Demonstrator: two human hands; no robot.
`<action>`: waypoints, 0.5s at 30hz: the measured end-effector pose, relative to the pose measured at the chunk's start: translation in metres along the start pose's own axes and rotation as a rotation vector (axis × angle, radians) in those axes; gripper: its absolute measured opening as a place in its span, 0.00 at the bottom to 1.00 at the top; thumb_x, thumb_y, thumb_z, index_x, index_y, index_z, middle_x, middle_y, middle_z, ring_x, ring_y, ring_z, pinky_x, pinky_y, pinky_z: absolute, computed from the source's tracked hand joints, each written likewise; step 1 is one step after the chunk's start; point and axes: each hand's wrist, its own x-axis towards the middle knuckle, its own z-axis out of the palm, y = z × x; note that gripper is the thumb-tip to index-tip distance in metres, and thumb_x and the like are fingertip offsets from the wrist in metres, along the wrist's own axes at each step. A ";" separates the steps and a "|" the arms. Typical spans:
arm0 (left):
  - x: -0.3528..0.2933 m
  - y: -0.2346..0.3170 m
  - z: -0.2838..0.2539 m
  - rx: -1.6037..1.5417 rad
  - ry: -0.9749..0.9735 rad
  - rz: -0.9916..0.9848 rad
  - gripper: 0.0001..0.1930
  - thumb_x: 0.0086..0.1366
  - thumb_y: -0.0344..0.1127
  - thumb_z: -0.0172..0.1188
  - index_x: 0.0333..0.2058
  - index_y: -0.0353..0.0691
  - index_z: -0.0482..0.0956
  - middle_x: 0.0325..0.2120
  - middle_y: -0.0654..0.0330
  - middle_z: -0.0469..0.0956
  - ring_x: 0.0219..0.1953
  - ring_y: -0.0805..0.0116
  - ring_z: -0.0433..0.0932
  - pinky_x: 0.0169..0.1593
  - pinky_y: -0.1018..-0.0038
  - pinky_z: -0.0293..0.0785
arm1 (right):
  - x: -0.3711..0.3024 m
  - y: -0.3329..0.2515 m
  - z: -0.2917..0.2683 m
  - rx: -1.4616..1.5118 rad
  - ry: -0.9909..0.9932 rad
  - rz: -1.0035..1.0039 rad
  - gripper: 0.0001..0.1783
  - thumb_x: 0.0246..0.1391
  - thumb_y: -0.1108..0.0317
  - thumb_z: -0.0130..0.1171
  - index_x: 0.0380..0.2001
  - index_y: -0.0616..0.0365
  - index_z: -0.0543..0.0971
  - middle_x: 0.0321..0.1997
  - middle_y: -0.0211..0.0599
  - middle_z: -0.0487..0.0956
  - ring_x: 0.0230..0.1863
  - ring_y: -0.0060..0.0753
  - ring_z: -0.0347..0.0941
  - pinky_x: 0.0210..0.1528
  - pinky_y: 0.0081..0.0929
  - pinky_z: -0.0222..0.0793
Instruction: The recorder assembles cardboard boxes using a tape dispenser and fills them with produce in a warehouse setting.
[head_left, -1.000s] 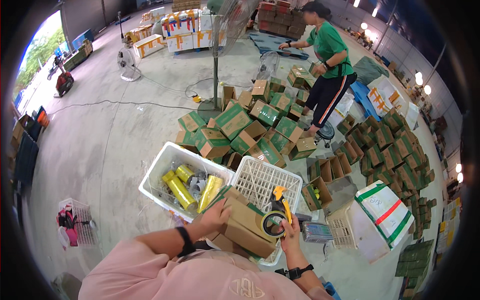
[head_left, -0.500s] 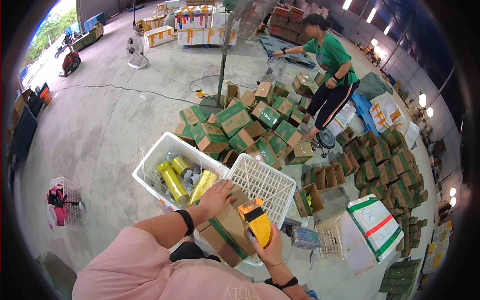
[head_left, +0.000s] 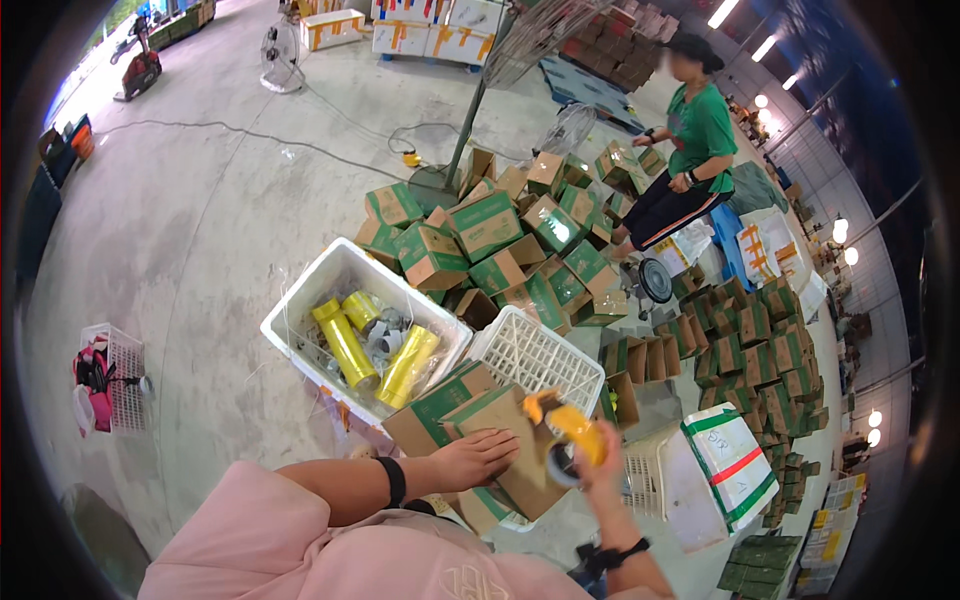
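Observation:
My left hand lies flat on a brown and green cardboard box, its fingers stretched out. The box sits tilted in front of me. My right hand, partly blurred, is closed around a yellow tape dispenser. The dispenser is beside the box's right edge; blur hides whether it touches the cardboard. Just beyond the box, a white foam box holds yellow rolls and grey pieces. A white plastic crate is at its right.
A heap of green and brown cartons lies ahead, around a fan's stand. More cartons are stacked at the right, near a taped white foam box. A person in a green shirt is beyond the heap. A cable crosses the floor.
The box has turned and tilted, showing a plain brown face. My left hand has moved right onto it, and the dispenser has moved right and up. The co-worker has drawn an arm in.

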 end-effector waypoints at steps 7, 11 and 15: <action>0.000 -0.003 -0.009 -0.018 -0.058 -0.025 0.41 0.50 0.47 0.60 0.60 0.33 0.58 0.63 0.52 0.55 0.66 0.56 0.52 0.68 0.62 0.48 | 0.228 -0.122 0.071 -0.402 -0.508 -0.069 0.24 0.46 0.49 0.63 0.36 0.59 0.78 0.36 0.48 0.79 0.41 0.48 0.75 0.44 0.37 0.71; -0.006 -0.006 0.004 -0.039 -0.005 -0.032 0.41 0.50 0.45 0.61 0.59 0.28 0.58 0.62 0.48 0.56 0.66 0.54 0.50 0.68 0.61 0.45 | 0.261 -0.165 0.190 -0.734 -0.925 -0.160 0.24 0.43 0.50 0.64 0.36 0.60 0.81 0.39 0.50 0.80 0.42 0.48 0.77 0.45 0.37 0.72; 0.009 0.007 0.014 -0.034 -0.089 -0.013 0.41 0.52 0.48 0.58 0.60 0.31 0.56 0.62 0.50 0.56 0.67 0.55 0.51 0.68 0.61 0.46 | 0.234 -0.086 0.236 -0.783 -1.053 -0.144 0.21 0.36 0.62 0.63 0.37 0.59 0.82 0.43 0.49 0.80 0.45 0.48 0.77 0.48 0.37 0.72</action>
